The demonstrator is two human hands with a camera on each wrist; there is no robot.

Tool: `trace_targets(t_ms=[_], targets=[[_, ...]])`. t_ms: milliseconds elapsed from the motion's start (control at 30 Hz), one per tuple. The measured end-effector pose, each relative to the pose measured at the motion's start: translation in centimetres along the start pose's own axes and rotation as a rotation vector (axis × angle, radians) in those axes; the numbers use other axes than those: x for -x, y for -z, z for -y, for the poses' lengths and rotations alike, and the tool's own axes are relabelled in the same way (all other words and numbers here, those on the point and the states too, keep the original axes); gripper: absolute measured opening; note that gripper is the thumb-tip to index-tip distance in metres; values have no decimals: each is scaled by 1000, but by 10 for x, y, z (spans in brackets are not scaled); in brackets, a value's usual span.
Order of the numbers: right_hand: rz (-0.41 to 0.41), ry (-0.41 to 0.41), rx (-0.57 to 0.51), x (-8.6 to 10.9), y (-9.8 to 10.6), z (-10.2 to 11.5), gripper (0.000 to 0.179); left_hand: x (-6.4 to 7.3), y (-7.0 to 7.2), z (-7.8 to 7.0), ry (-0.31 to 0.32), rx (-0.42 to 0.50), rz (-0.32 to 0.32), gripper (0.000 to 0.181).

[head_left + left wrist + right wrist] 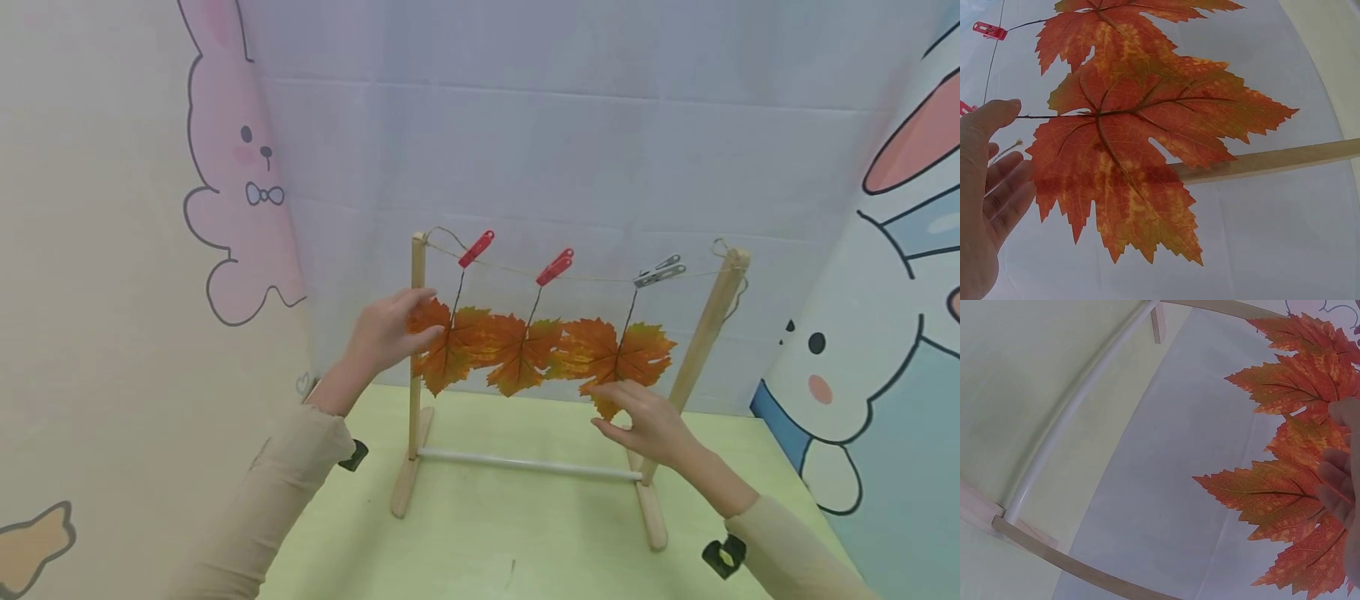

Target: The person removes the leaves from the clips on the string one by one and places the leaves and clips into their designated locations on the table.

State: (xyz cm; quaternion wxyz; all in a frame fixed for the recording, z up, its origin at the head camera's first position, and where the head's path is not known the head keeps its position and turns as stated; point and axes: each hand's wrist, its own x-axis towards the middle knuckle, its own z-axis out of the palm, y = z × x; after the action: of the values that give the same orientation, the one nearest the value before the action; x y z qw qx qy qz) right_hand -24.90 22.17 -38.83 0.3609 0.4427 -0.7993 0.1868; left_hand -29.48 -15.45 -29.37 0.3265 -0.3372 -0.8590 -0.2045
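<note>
Three orange-and-green artificial maple leaves hang in a row above the worktop's back edge: a left leaf (465,354), a middle leaf (517,354) and a right leaf (633,358), their neighbouring edges overlapping. The left hand (386,329) is at the left leaf's outer side, thumb spread from loosely extended fingers; contact cannot be told. The right hand (648,425) is at the right leaf's lower part, thumb and fingers apart and slightly bent; whether it touches is unclear. Red clothespins (555,267) grip the left and middle stems, a grey clothespin (658,272) the right one, all on a string (592,278) tied between wooden posts (701,342). A white rod (525,463) joins the posts low down, over the pale green worktop (450,533).
</note>
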Motion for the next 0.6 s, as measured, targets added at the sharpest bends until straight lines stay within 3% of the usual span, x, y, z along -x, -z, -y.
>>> trace_targets(t_ms=[233,433,600], targets=[[41,-1,-21,-9,1,0,40,-12,-1,-4,58,13,-11,48],[-6,52,-5,-22,4,-1,45,-22,-3,-9,73,10,-17,46],[-20,71,-6,-31,8,0,45,-29,-6,-13,130,28,-3,40]])
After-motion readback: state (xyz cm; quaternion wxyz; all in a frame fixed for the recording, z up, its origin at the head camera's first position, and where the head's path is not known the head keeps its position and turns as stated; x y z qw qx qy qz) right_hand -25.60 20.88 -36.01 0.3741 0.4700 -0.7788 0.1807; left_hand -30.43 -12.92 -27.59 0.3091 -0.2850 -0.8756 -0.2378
